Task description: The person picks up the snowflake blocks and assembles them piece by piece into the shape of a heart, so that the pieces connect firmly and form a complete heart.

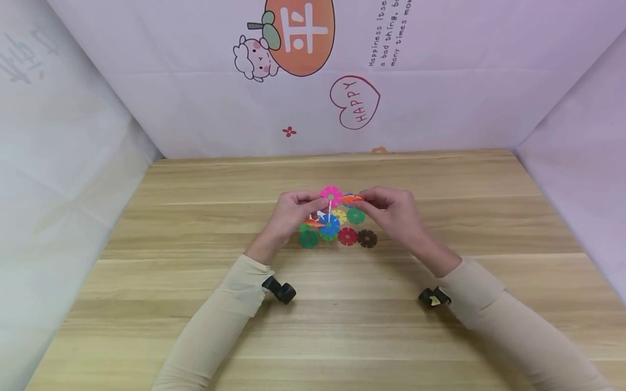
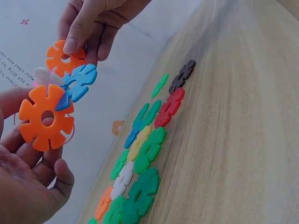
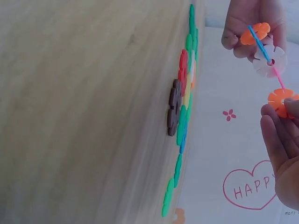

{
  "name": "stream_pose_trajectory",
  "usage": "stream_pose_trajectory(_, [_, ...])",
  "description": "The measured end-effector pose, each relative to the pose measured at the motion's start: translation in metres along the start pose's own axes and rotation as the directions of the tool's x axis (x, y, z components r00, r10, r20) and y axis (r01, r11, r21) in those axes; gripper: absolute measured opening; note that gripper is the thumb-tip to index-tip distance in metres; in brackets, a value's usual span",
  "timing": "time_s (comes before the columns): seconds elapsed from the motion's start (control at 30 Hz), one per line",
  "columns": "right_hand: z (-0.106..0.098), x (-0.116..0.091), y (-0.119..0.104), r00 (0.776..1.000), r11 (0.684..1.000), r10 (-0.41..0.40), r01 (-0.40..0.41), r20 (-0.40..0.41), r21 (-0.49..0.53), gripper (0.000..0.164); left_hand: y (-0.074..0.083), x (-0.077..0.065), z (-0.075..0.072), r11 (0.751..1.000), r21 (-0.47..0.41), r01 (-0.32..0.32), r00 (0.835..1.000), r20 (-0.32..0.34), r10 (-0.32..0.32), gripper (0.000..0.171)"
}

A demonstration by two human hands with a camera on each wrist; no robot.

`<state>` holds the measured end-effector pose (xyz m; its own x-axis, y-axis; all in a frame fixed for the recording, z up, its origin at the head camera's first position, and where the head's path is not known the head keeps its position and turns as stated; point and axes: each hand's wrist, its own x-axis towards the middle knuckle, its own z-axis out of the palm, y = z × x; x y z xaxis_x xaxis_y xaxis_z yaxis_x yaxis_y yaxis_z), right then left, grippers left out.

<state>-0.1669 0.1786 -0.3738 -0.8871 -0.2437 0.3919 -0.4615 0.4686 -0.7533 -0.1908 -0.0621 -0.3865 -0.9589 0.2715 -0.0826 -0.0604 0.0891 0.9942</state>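
In the head view my left hand [image 1: 295,216] pinches a joined group of slotted plastic flower discs above the table. In it are a pink disc [image 1: 331,194], a white disc [image 3: 264,69], a blue disc [image 2: 81,83] and an orange disc [image 2: 35,112]. My right hand [image 1: 397,213] pinches a second orange disc [image 3: 279,98] between thumb and fingers. That disc's edge meets the edge-on pink disc in the right wrist view. Both hands are close together over the loose discs, partly covering the pieces behind them.
Loose discs lie flat on the wooden table [image 1: 337,326] under the hands, among them a brown disc [image 1: 367,239], a red disc [image 1: 348,237], a yellow disc [image 2: 139,143] and several green ones. A printed white cloth [image 1: 205,108] stands behind the table.
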Motion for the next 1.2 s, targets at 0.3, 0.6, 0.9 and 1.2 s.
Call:
stream_pose_trajectory(0.3, [0.006, -0.001, 0.004, 0.976, 0.972, -0.215, 0.213, -0.014, -0.101, 0.012, 0.0, -0.001, 0.001, 1.0, -0.004, 0.005, 1.0, 0.019, -0.005, 0.019])
stream_pose_trajectory(0.6, [0.008, 0.004, 0.011, 0.902, 0.893, -0.432, 0.425, -0.018, -0.147, 0.019, 0.001, 0.0, -0.001, 1.0, -0.013, -0.017, 0.999, 0.05, 0.018, 0.016])
stream_pose_trajectory(0.9, [0.008, 0.004, 0.012, 0.873, 0.868, -0.486, 0.487, 0.033, -0.094, 0.023, 0.003, -0.003, -0.009, 0.997, 0.074, -0.01, 0.995, 0.098, 0.003, 0.016])
stream_pose_trajectory(1.2, [0.012, 0.003, 0.01, 0.907, 0.906, -0.421, 0.421, -0.006, -0.039, 0.021, 0.005, -0.004, -0.01, 0.997, 0.075, 0.013, 0.995, 0.1, -0.021, 0.02])
